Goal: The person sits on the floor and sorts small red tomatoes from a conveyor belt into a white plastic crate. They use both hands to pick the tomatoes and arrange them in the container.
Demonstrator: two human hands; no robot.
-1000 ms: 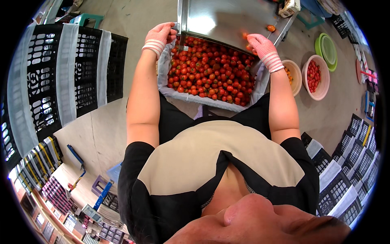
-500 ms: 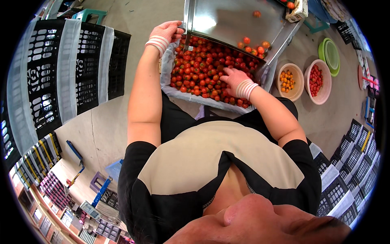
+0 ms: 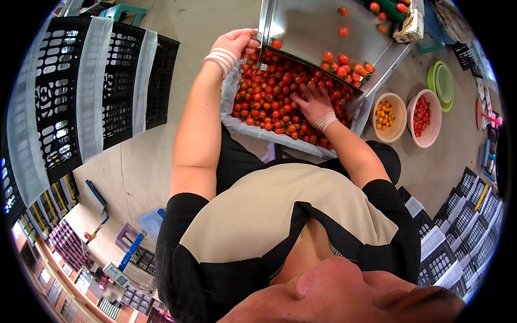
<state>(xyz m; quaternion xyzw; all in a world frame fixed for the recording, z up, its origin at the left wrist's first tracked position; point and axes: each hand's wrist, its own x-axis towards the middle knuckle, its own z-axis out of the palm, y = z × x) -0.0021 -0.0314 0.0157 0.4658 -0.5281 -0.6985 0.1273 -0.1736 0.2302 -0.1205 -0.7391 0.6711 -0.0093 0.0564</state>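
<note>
Nearest is a crate [image 3: 283,142] with a pale liner, filled with red tomatoes [image 3: 261,105]. Toward its right side the right hand [image 3: 315,105] lies over them, fingers spread; whether it grasps any, I cannot tell. At the near left corner of a metal tray [image 3: 307,27], the left hand [image 3: 231,48] curls its fingers; whether they pinch the rim, I cannot tell. The work looks partway: most red tomatoes lie in the crate, while a cluster sits by the tray's near right corner and a few lie farther back. A white label [image 3: 263,67] below the near left corner is too small to read. Beyond the right edge stand a peach bowl [image 3: 400,121] and a pink bowl [image 3: 435,118].
</note>
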